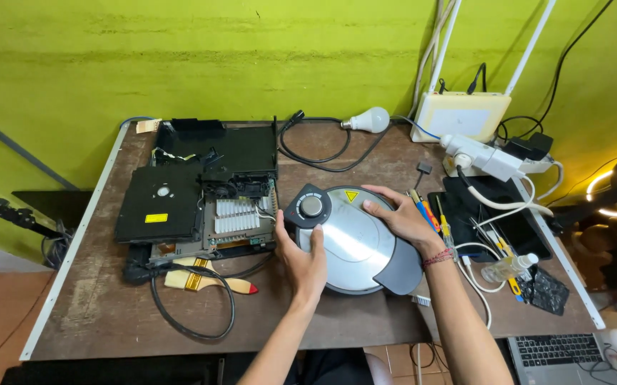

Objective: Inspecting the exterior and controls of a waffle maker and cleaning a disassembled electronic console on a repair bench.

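A round silver appliance (351, 239) with a black knob (311, 207) and a dark handle lies on the brown table (94, 314). My left hand (303, 258) rests on its left rim, fingers spread. My right hand (401, 217) lies flat on its right side, palm down. Both hands touch the lid; neither grips it closed.
An opened black electronics chassis (201, 189) with a heat sink sits to the left, with a paintbrush (208, 281) and black cable (194, 314) in front. Screwdrivers (426, 210), a small bottle (508, 267), a power strip (483, 157), a bulb (369, 120) and a router (462, 115) lie right and behind.
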